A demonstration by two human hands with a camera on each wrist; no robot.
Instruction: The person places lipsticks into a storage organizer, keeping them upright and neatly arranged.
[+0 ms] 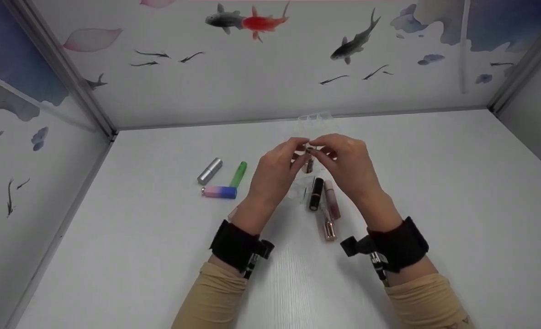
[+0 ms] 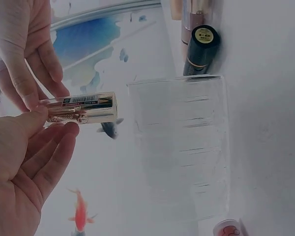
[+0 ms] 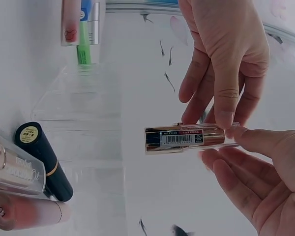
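Observation:
My left hand (image 1: 275, 172) and right hand (image 1: 356, 167) meet over the table's middle. Between them is a lipstick (image 3: 179, 138) with a gold base, a clear cap and a barcode label. Both hands pinch its clear end with thumb and fingers, while the gold end points away. Below the hands lies a clear divided box (image 2: 177, 147), partly hidden by them in the head view. Nearer to me lie a black lipstick (image 1: 316, 194) with a gold band, a pink lip gloss tube (image 1: 331, 199) and a clear tube with a rose-gold end (image 1: 329, 230).
Left of the hands lie a silver tube (image 1: 210, 171), a green tube (image 1: 239, 174) and a pink-to-blue tube (image 1: 220, 192). A pinkish tube (image 3: 70, 24) is mostly behind my left wrist in the head view. Fish-printed panels (image 1: 270, 82) wall the table's back and left.

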